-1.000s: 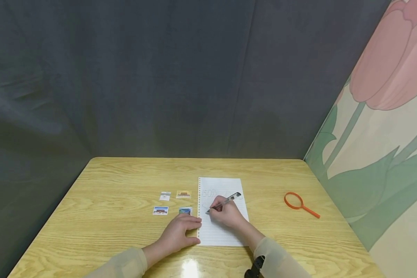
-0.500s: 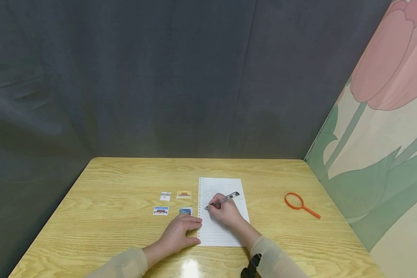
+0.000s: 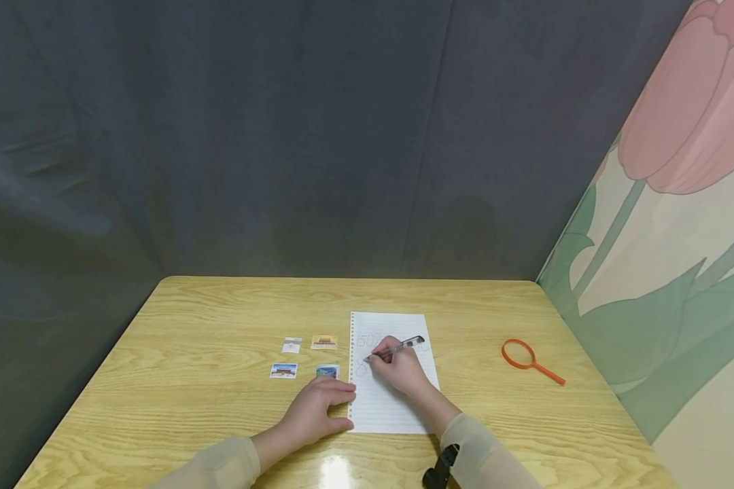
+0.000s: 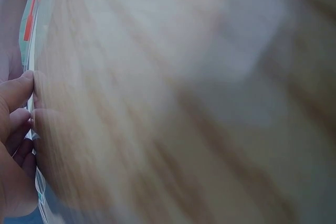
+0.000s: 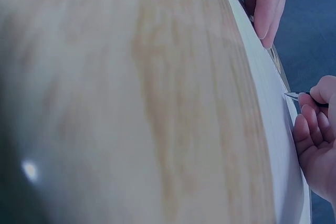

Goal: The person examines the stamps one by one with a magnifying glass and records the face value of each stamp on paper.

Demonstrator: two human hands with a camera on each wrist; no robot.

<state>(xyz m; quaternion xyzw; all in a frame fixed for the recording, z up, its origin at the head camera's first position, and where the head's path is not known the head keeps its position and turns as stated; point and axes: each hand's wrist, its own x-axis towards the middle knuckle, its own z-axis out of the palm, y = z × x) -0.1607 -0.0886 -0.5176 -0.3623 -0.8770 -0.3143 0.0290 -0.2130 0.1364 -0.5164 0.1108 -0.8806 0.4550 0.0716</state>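
Note:
In the head view a sheet of lined paper (image 3: 394, 407) with punched holes down its left side lies on the table. My right hand (image 3: 402, 372) pinches a pen (image 3: 411, 341), its tip touching the paper near the left margin. Faint pencil-grey writing, "150" and more partly hidden by the hand, runs across the upper lines, with a round mark beneath it. My left hand (image 3: 315, 411) rests on the table with extended fingers, fingertips and thumb at the sheet's left edge. The right wrist view shows the pen tip (image 5: 290, 95) against the paper (image 5: 268, 108).
Several stamps lie left of the paper: a grey-white one (image 3: 291, 345), a yellow one (image 3: 324, 342), a blue-and-red one (image 3: 283, 371) and a blue-green one (image 3: 327, 371) by my left hand. An orange-red magnifying glass (image 3: 533, 363) lies to the right. A dark curtain (image 3: 293, 149) stands behind.
My right hand has shifted slightly with the pen, its tip moving up a little, and a rounded mark now shows under the first line of writing. My left hand stays still.

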